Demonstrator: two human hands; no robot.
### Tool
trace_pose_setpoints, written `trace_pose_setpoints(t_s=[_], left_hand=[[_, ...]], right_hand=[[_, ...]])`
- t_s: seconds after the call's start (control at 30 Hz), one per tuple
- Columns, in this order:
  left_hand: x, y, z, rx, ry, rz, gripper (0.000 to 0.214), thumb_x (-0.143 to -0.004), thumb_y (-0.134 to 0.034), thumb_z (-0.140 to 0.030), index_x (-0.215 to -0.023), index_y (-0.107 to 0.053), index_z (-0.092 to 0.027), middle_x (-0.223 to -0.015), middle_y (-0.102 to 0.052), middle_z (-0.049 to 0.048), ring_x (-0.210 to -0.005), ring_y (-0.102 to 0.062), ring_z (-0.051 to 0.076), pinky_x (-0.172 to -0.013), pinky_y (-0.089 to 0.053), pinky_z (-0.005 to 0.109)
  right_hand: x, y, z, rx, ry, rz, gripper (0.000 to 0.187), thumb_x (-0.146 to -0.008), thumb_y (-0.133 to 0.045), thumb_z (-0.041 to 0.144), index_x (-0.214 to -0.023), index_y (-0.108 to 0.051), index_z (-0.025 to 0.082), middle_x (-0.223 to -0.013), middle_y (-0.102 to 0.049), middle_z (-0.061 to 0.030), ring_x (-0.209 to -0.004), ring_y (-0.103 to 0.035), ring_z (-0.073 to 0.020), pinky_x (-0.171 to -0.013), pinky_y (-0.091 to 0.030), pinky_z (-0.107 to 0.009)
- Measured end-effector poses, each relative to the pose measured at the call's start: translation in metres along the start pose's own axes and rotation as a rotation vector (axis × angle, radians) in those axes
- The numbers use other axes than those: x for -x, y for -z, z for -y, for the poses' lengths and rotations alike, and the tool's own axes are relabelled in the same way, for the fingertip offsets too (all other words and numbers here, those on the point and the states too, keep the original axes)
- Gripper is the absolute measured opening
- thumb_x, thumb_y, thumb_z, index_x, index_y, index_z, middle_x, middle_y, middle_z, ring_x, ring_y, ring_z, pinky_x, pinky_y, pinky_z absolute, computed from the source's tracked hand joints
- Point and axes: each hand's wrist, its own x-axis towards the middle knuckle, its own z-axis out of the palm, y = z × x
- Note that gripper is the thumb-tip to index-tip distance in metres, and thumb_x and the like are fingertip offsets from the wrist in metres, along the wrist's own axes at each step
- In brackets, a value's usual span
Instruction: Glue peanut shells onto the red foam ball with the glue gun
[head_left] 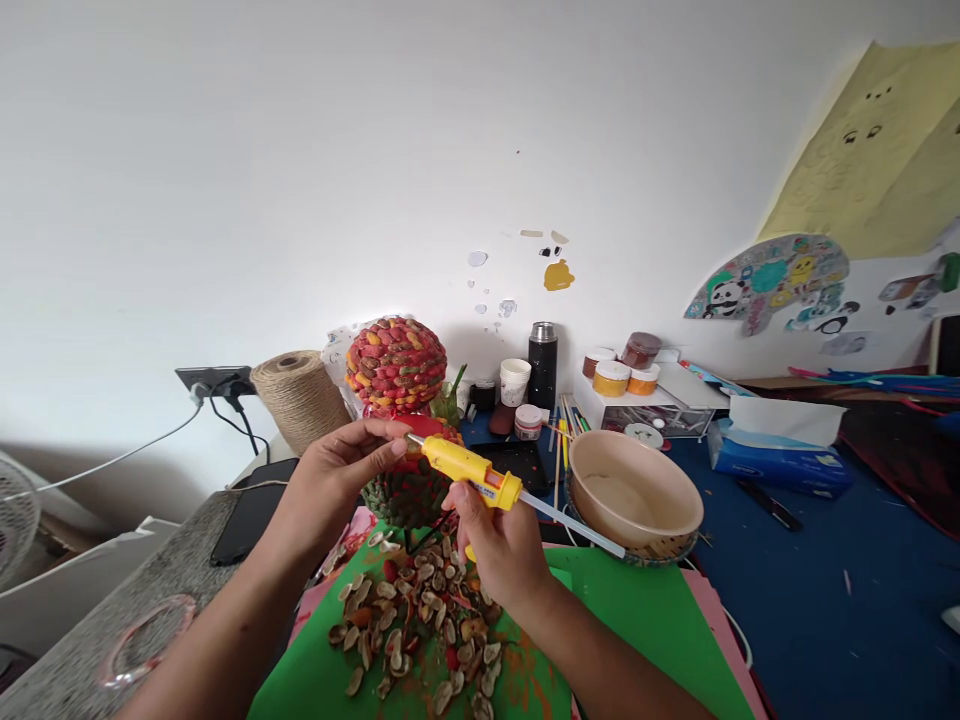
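My right hand grips a yellow hot glue gun, and a long clear glue stick juts from its back end. The metal nozzle points left, at the fingertips of my left hand. Those fingers pinch a small dark piece that looks like a shell, mostly hidden by them. Just behind both hands stands a rounded figure covered in painted shells, with a red and orange upper ball and a dark green lower part. Loose shell halves lie heaped below my hands.
Green paper lies under the shells. To the right are a beige bowl, paint jars and a tissue pack. A black flask and paper cup stand behind. Left are a twine spool and a phone.
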Motion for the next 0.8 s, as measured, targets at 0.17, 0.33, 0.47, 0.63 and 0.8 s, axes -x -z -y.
trace_pose_setpoints(t_s=[0.17,0.33,0.47,0.63,0.8], left_hand=[[-0.0004,0.0006,-0.0004,-0.024,-0.006,-0.006,0.05,-0.066,-0.112,-0.06,-0.093,-0.092,-0.024,-0.095,-0.091,0.0093,-0.088,-0.08,0.026,-0.082,-0.063,0.031],[-0.0005,-0.0021,-0.0042,-0.034,-0.015,-0.029,0.053,-0.061,-0.112,-0.063,-0.089,-0.091,-0.023,-0.09,-0.089,0.0095,-0.082,-0.079,0.027,-0.076,-0.063,0.033],[0.0,-0.003,-0.0056,-0.032,-0.008,-0.022,0.053,-0.061,-0.113,-0.063,-0.089,-0.091,-0.024,-0.091,-0.09,0.0096,-0.083,-0.08,0.027,-0.077,-0.063,0.033],[0.0003,-0.0013,-0.0033,-0.032,0.001,-0.013,0.052,-0.062,-0.113,-0.061,-0.09,-0.091,-0.024,-0.092,-0.09,0.0088,-0.086,-0.08,0.026,-0.08,-0.063,0.032],[0.0,0.0008,-0.0001,-0.046,-0.012,-0.004,0.048,-0.067,-0.112,-0.06,-0.093,-0.092,-0.024,-0.094,-0.089,0.0085,-0.086,-0.078,0.024,-0.079,-0.062,0.03]], right_hand=[[-0.0005,-0.0002,-0.0012,0.01,0.011,-0.006,0.083,-0.095,-0.062,0.101,-0.082,-0.078,0.02,-0.048,-0.052,0.0038,-0.039,-0.052,-0.0141,-0.043,-0.041,-0.026],[-0.0009,0.0005,-0.0012,0.016,0.025,-0.006,0.08,-0.097,-0.062,0.098,-0.081,-0.076,0.021,-0.047,-0.052,0.0036,-0.04,-0.051,-0.0143,-0.044,-0.04,-0.026],[-0.0005,0.0007,-0.0029,0.027,0.053,-0.025,0.077,-0.098,-0.063,0.096,-0.082,-0.076,0.022,-0.051,-0.055,0.0019,-0.042,-0.052,-0.0148,-0.043,-0.041,-0.026],[0.0001,-0.0004,-0.0074,0.028,0.062,-0.05,0.074,-0.099,-0.065,0.093,-0.084,-0.077,0.022,-0.067,-0.068,-0.0044,-0.044,-0.053,-0.0149,-0.041,-0.043,-0.027],[-0.0002,-0.0003,-0.0077,0.061,0.074,-0.038,0.071,-0.102,-0.062,0.092,-0.082,-0.071,0.024,-0.057,-0.055,0.0012,-0.044,-0.051,-0.0156,-0.041,-0.041,-0.027]])
